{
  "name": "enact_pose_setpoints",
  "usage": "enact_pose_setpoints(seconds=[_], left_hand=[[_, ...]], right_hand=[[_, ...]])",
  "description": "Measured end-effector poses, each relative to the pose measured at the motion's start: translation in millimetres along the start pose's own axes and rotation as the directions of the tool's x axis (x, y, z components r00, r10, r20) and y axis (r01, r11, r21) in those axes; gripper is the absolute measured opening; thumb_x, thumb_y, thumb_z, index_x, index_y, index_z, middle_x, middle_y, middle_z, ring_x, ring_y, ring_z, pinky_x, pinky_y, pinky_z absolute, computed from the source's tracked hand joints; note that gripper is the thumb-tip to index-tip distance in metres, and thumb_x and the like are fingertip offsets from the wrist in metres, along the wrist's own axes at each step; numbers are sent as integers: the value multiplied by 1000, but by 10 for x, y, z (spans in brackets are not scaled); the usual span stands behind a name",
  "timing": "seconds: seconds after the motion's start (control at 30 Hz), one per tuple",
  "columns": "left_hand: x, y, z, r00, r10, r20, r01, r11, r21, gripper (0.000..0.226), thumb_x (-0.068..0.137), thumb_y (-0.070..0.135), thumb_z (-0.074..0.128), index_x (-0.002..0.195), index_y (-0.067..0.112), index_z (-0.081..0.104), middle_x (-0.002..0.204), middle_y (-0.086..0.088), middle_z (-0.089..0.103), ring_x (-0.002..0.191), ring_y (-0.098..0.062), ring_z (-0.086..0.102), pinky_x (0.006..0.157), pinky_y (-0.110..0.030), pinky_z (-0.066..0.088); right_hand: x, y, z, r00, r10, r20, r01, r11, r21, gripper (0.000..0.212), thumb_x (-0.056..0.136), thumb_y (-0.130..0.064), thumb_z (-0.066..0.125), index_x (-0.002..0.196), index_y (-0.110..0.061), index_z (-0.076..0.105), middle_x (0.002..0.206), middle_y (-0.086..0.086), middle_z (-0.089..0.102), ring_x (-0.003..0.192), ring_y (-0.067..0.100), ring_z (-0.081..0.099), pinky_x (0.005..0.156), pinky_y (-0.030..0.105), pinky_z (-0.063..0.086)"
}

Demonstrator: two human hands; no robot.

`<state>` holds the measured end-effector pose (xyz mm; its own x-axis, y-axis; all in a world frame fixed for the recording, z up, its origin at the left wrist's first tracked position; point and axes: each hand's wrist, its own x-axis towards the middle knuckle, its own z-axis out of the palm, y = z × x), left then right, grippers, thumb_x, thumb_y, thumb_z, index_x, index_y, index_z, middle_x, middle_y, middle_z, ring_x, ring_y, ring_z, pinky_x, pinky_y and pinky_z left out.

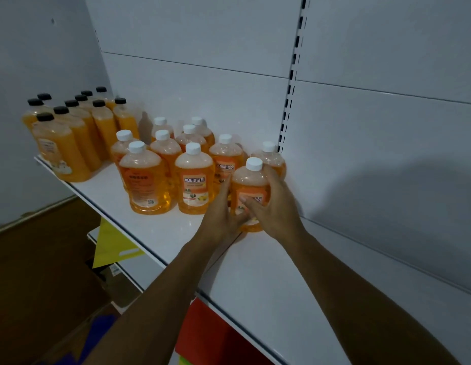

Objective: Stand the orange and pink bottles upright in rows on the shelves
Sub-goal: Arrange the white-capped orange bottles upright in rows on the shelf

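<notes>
Head view: both hands (223, 217) (273, 206) around upright orange bottle (251, 185).

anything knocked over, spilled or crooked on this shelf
Nothing stands out. The black-capped bottles and white-capped bottles all stand upright on the shelf, with no spill. The left hand and right hand grip one upright bottle.

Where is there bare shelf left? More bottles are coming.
Bare shelf stretches right of the held bottle, between the front edge and back panel. A narrower strip runs before the white-capped bottles. The left end is crowded with black-capped bottles.
</notes>
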<state>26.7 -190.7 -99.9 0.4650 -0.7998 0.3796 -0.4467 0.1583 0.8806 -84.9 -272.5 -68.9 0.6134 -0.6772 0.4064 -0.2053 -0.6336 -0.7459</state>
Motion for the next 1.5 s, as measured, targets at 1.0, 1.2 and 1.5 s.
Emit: enact_pose_setpoints(seconds=[1.0,1.2,1.5], left_hand=[[-182,-56,392,984,-90,156,57,978,202,57,78,31,76,129,29,50,118,21,61,103,-1,61,91,-25,50],[-119,305,1254,929,-40,367,-55,968,244,55,79,33,77,127,24,51,111,15,64,97,-4,62,81,-18,47],[-440,1051,2896,789,124,602,-113,992,-56,58,81,24,77,132,20,50,106,18,62,89,10,61,72,-6,49]], right_hand=[[-510,312,-274,966,166,-197,-108,956,272,81,82,-37,74,147,-31,28,145,-11,39,130,11,45,97,36,52],[-982,588,-1053,896,164,-412,-114,983,142,67,80,-31,77,136,-27,41,130,-10,51,113,1,53,87,14,50],[-1862,889,-2586,731,234,-641,-307,952,-2,65,82,-33,74,138,-24,42,118,-18,48,103,-3,49,78,4,40]])
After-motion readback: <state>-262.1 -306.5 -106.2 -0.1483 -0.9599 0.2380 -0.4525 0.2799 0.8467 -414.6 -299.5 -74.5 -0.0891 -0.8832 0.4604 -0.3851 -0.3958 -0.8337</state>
